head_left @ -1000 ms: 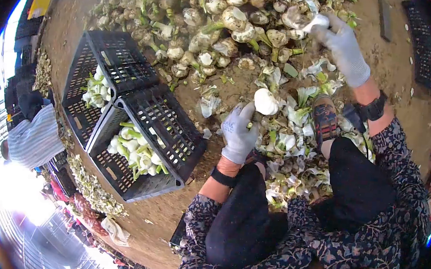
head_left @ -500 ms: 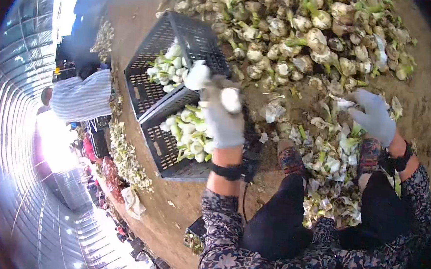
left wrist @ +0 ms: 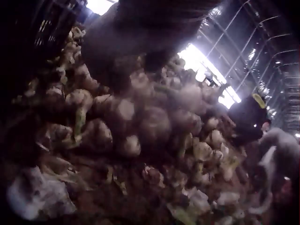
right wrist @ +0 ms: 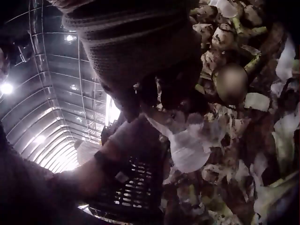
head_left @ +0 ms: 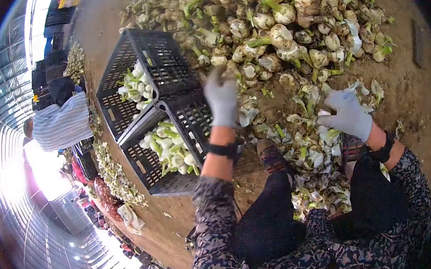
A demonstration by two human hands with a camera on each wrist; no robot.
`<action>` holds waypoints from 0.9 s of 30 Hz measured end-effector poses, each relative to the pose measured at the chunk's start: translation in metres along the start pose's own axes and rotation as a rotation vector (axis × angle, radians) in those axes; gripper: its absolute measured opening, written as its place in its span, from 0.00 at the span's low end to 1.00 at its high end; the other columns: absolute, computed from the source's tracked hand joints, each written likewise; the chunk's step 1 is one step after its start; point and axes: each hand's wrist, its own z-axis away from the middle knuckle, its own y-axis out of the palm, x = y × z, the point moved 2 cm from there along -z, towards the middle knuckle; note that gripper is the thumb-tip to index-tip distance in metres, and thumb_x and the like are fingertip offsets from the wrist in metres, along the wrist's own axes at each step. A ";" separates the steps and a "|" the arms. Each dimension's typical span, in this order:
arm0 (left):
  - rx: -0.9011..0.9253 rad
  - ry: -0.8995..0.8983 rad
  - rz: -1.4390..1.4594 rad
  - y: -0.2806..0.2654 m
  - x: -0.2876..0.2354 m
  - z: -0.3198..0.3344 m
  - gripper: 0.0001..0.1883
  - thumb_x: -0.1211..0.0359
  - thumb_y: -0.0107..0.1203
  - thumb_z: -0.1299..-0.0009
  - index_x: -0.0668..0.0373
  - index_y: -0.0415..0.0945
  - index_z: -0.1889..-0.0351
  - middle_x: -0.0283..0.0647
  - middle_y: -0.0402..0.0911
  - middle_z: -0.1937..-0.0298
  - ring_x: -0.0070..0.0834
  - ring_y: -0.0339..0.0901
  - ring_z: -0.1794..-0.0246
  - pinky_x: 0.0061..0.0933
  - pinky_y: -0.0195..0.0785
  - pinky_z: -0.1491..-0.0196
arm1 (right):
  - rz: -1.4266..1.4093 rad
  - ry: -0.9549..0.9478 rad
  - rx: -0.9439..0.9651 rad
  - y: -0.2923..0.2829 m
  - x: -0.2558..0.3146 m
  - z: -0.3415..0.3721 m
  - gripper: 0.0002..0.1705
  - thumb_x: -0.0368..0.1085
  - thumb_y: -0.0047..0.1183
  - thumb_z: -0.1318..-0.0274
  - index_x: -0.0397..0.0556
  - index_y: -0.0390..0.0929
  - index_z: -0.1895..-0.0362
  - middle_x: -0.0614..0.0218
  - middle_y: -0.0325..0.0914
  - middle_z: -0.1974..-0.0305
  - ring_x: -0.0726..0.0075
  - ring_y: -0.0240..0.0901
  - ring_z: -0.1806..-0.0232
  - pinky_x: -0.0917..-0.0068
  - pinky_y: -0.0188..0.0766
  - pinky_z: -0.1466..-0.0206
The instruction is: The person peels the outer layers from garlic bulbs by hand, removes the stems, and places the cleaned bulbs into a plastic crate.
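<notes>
In the head view, the gloved left hand (head_left: 222, 99) is raised beside the crates at the near edge of the pile of unpeeled garlic bulbs (head_left: 281, 36). Its fingers look loosely bent and blurred, with no bulb visible in them. The gloved right hand (head_left: 348, 116) hovers over scattered skins (head_left: 315, 157), thumb and fingers apart. A white papery skin (right wrist: 190, 150) hangs or lies just below its dark fingers in the right wrist view; contact is unclear. Two black crates (head_left: 168, 65) lie tipped on their sides, holding clean white bulbs (head_left: 174, 149).
The person's shoes (head_left: 273, 156) stand among the skins. At left, another person in a striped top (head_left: 64, 125) is near a line of garlic waste (head_left: 113, 174). A dark flat bar (head_left: 416, 43) lies on the dirt floor (head_left: 391, 92) at upper right.
The left hand moved to the crates with white bulbs, then away toward the pile without visible bulbs. The right hand moved from the pile's right side down over the skins. The head view shifted.
</notes>
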 end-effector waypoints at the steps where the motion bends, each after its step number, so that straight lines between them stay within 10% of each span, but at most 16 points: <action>1: 0.061 0.093 -0.104 0.029 0.019 -0.004 0.26 0.71 0.55 0.39 0.63 0.69 0.40 0.52 0.74 0.43 0.39 0.74 0.47 0.35 0.69 0.44 | -0.044 -0.022 -0.015 0.000 0.001 0.001 0.20 0.45 0.62 0.61 0.42 0.77 0.69 0.55 0.72 0.70 0.46 0.71 0.65 0.60 0.67 0.61; 5: 0.083 0.075 -0.470 0.070 0.042 -0.001 0.33 0.65 0.57 0.41 0.67 0.63 0.37 0.59 0.71 0.44 0.50 0.71 0.45 0.43 0.64 0.41 | -0.209 0.089 0.178 -0.001 0.010 -0.006 0.22 0.44 0.58 0.56 0.42 0.77 0.59 0.53 0.76 0.64 0.47 0.74 0.60 0.61 0.69 0.58; 8: 0.259 -0.030 -0.464 0.067 0.048 0.021 0.32 0.65 0.56 0.41 0.67 0.64 0.38 0.60 0.71 0.46 0.53 0.70 0.45 0.43 0.63 0.41 | -0.273 -0.061 -0.020 0.015 0.003 -0.002 0.19 0.44 0.58 0.54 0.42 0.77 0.62 0.53 0.75 0.67 0.49 0.73 0.65 0.61 0.68 0.62; 9: 0.155 0.178 -0.508 0.069 0.076 0.036 0.32 0.66 0.59 0.41 0.67 0.64 0.38 0.56 0.73 0.46 0.48 0.72 0.46 0.42 0.63 0.41 | -0.246 -0.019 0.031 0.010 0.008 -0.002 0.19 0.44 0.57 0.53 0.42 0.77 0.62 0.53 0.75 0.69 0.48 0.72 0.68 0.59 0.68 0.64; 12: 0.155 -0.030 0.085 0.065 0.078 0.077 0.32 0.67 0.65 0.40 0.69 0.65 0.40 0.49 0.74 0.45 0.40 0.73 0.45 0.37 0.65 0.41 | -0.193 0.164 0.327 0.021 -0.006 -0.011 0.20 0.44 0.56 0.52 0.41 0.78 0.60 0.51 0.76 0.65 0.46 0.74 0.64 0.61 0.70 0.61; 18: 0.470 -0.157 0.751 0.055 0.018 0.130 0.25 0.72 0.60 0.37 0.64 0.66 0.42 0.40 0.74 0.48 0.29 0.74 0.51 0.29 0.68 0.45 | -0.854 0.330 0.241 0.049 -0.015 -0.001 0.27 0.35 0.46 0.40 0.45 0.66 0.36 0.69 0.80 0.62 0.75 0.75 0.65 0.73 0.72 0.61; 23: 0.537 -0.098 0.624 0.058 -0.012 0.143 0.26 0.77 0.58 0.42 0.62 0.65 0.44 0.37 0.75 0.52 0.25 0.74 0.52 0.26 0.69 0.48 | -0.674 0.061 0.177 0.029 0.009 -0.005 0.15 0.30 0.46 0.45 0.45 0.77 0.54 0.59 0.77 0.63 0.59 0.74 0.61 0.67 0.71 0.58; 27: 0.564 -0.064 0.634 0.065 -0.011 0.157 0.31 0.66 0.59 0.36 0.64 0.58 0.38 0.39 0.69 0.47 0.26 0.70 0.49 0.27 0.66 0.45 | -0.709 0.266 0.221 0.034 0.020 -0.006 0.13 0.34 0.50 0.46 0.41 0.80 0.58 0.53 0.79 0.64 0.54 0.77 0.63 0.63 0.72 0.58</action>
